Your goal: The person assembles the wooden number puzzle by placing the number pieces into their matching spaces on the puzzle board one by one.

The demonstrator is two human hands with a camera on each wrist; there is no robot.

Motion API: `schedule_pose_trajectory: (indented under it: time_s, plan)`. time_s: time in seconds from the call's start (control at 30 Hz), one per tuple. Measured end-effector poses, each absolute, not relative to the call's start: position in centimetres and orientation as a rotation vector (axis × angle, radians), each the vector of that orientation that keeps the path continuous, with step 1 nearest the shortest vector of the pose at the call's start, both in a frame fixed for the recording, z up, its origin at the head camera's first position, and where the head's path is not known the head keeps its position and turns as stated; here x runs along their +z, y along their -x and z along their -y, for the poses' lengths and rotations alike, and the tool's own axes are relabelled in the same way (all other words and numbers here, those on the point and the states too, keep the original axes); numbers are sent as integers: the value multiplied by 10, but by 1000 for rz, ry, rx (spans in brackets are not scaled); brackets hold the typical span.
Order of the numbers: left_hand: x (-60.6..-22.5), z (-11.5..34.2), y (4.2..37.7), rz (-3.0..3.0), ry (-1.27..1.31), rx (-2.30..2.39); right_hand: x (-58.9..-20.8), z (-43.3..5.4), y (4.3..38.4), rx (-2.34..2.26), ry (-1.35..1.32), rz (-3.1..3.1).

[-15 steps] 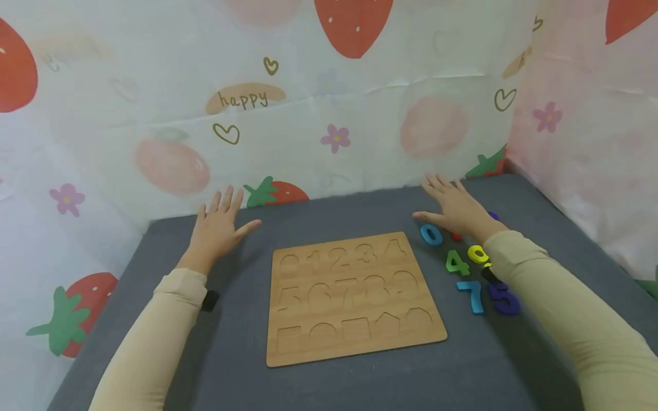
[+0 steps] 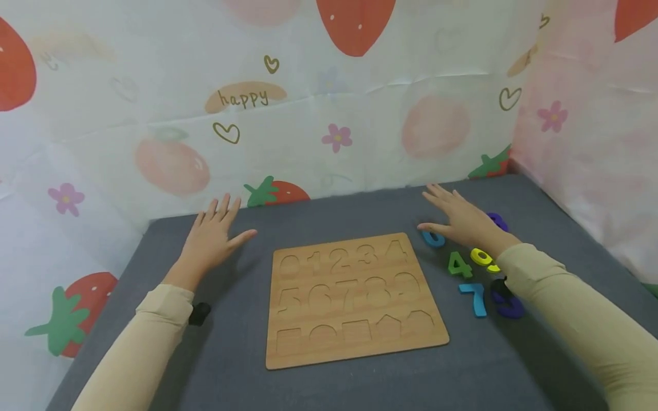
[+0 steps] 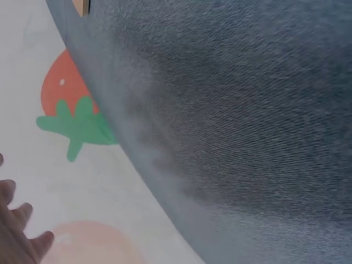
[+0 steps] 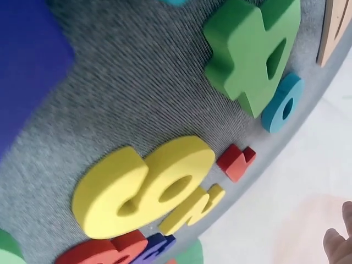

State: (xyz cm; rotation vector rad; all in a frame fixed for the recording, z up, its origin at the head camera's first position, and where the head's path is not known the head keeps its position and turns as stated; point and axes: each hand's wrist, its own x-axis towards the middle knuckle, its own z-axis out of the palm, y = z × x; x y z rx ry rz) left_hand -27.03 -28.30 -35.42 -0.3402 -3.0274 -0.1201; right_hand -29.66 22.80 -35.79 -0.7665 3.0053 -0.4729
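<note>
My left hand (image 2: 208, 242) hovers over the grey table to the left of a wooden number board (image 2: 354, 311), fingers spread and holding nothing. Its fingers (image 3: 25, 212) show at the edge of the left wrist view. My right hand (image 2: 468, 222) is held out above loose number pieces right of the board, palm down with the thumb out. Partly behind its thumb is a blue 0 (image 2: 436, 242). Closer to me lie a green 4 (image 2: 458, 266), a light blue 7 (image 2: 478, 299) and a purple 5 (image 2: 509, 308), partly covered by the wrist camera.
The right wrist view shows a yellow looped number (image 4: 143, 187), a yellow 2 (image 4: 184, 212), a small red piece (image 4: 235, 164) and a red piece (image 4: 104, 250) at the bottom. A strawberry-print cloth (image 2: 308, 114) hangs behind the table (image 2: 231, 365). Number and shape outlines mark the board.
Both hands have come down and back slightly, the left drifting left and the right drifting right. More of the blue 0 is now covered by the right hand. The board and pieces stay put.
</note>
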Motion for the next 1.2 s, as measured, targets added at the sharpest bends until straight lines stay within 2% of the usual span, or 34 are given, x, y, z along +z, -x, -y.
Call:
schedule_pose_trajectory:
  time_s: [0.53,0.93,1.2]
  plan:
    - [-359,282,243,2976,373,-371,-362,-239,280,-698,598,-2905]
    - [-370,279,233,2973,260,-739,-371,-241,276,-778,615,-2891]
    - [-373,273,224,2948,133,-988,-378,-244,284,-858,521,-2836]
